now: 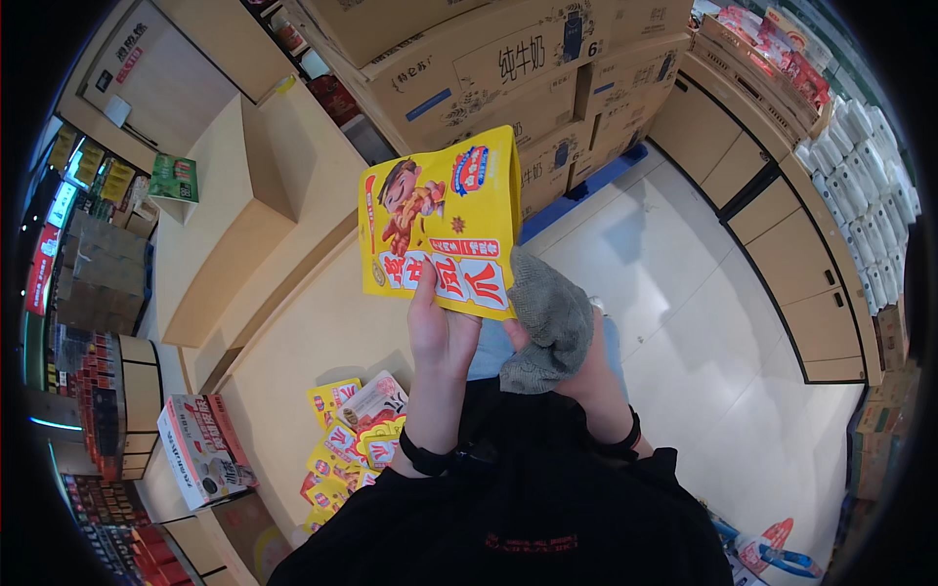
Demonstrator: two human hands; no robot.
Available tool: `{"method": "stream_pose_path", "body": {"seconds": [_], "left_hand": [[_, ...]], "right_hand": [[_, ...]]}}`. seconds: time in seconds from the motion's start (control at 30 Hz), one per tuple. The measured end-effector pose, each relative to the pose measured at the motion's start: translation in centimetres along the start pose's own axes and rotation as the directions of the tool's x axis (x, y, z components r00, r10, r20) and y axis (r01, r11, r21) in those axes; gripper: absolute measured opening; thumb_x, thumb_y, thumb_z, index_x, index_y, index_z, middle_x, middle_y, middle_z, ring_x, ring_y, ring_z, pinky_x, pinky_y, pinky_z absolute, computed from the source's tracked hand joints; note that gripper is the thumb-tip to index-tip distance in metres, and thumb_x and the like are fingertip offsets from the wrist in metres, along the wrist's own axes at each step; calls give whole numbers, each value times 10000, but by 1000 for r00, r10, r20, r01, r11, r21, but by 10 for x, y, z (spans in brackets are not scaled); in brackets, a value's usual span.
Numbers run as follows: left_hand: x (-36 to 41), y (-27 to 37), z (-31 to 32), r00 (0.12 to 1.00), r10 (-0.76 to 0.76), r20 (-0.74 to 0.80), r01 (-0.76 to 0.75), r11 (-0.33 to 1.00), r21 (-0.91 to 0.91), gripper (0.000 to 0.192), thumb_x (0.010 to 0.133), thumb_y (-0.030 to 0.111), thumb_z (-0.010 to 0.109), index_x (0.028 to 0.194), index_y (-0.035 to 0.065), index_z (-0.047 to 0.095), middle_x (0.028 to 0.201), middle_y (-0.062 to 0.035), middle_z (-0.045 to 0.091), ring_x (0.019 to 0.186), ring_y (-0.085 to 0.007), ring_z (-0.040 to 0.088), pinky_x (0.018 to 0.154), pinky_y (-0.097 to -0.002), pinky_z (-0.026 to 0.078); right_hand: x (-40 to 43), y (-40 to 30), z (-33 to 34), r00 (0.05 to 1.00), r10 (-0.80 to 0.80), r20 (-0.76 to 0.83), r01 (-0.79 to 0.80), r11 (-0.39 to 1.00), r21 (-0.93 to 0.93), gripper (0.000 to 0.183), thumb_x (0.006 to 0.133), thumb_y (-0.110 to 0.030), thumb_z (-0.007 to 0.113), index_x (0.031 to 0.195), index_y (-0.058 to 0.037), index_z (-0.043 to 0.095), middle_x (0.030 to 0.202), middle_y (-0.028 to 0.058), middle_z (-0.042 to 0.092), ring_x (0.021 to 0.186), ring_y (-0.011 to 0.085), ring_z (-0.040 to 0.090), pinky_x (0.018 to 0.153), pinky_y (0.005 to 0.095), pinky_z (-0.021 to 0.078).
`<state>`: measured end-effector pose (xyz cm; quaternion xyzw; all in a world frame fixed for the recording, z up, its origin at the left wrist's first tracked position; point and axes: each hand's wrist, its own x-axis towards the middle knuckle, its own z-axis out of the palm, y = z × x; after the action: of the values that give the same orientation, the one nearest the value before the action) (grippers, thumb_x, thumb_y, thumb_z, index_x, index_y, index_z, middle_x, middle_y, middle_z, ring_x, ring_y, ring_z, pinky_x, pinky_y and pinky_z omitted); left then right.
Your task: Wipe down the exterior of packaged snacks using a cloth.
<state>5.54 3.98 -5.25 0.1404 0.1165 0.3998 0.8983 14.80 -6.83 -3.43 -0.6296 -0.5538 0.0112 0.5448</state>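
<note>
My left hand grips the lower edge of a yellow snack pouch, its thumb lying across the printed front. The pouch is tilted and bears a cartoon figure and large printed characters. A crumpled grey cloth is bunched in my right hand, against the pouch's lower right side. The cloth covers most of the right fingers. To the left of my left forearm, a pile of similar yellow pouches lies on a light wooden display surface, with a whitish pouch among them.
Stacked milk cartons stand ahead on a blue pallet. Wooden cabinets curve along the right, with white packs on top. A stepped wooden shelf rises at left, near a printed box. Pale floor tiles lie at right.
</note>
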Motion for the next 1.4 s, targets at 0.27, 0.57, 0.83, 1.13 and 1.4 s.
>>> {"method": "stream_pose_path", "body": {"seconds": [0.27, 0.57, 0.83, 1.13, 1.4], "left_hand": [[-6, -3, 13, 1000, 13, -5, -13, 993, 114, 358, 877, 236, 291, 1187, 58, 271, 1171, -104, 394, 1061, -237, 413, 882, -412, 344], [-15, -17, 21, 996, -82, -30, 87, 958, 275, 311, 867, 211, 332, 1133, 50, 311, 1106, -119, 436, 1014, -237, 458, 825, -395, 408], [-15, -10, 27, 992, 122, -2, -115, 936, 332, 376, 871, 262, 312, 1181, 54, 265, 1154, -106, 399, 1057, -223, 423, 845, -400, 375], [-27, -39, -7, 959, -237, 157, 42, 663, 748, 577, 781, 357, 502, 1181, -8, 303, 1173, -94, 379, 1081, -163, 363, 881, -275, 299], [-27, -33, 22, 977, -60, 205, -62, 840, 539, 385, 875, 246, 309, 1189, 30, 258, 1149, -99, 387, 1053, -188, 399, 864, -324, 339]], "right_hand": [[-1, 2, -1, 976, 216, 21, -207, 898, 388, 441, 673, -119, 596, 1077, -32, 443, 1053, 136, 488, 981, 246, 471, 821, 306, 370], [-14, 23, -21, 898, 440, -22, -287, 623, 727, 398, 760, -68, 535, 1124, -13, 383, 995, 51, 499, 728, 79, 501, 616, 212, 426], [-19, 33, -18, 915, 382, -135, -253, 798, 547, 389, 721, -97, 585, 1076, -14, 450, 1051, 89, 489, 948, 166, 471, 812, 293, 364], [-3, 11, 4, 989, -138, 59, 148, 958, -245, 537, 709, -388, 541, 1108, -45, 430, 1234, 166, 276, 1169, 342, 201, 952, 440, 150], [10, 37, 10, 990, 119, -82, -63, 868, 493, 461, 797, -364, 445, 1099, -15, 431, 1141, 142, 425, 1103, 242, 352, 912, 329, 265]]}}
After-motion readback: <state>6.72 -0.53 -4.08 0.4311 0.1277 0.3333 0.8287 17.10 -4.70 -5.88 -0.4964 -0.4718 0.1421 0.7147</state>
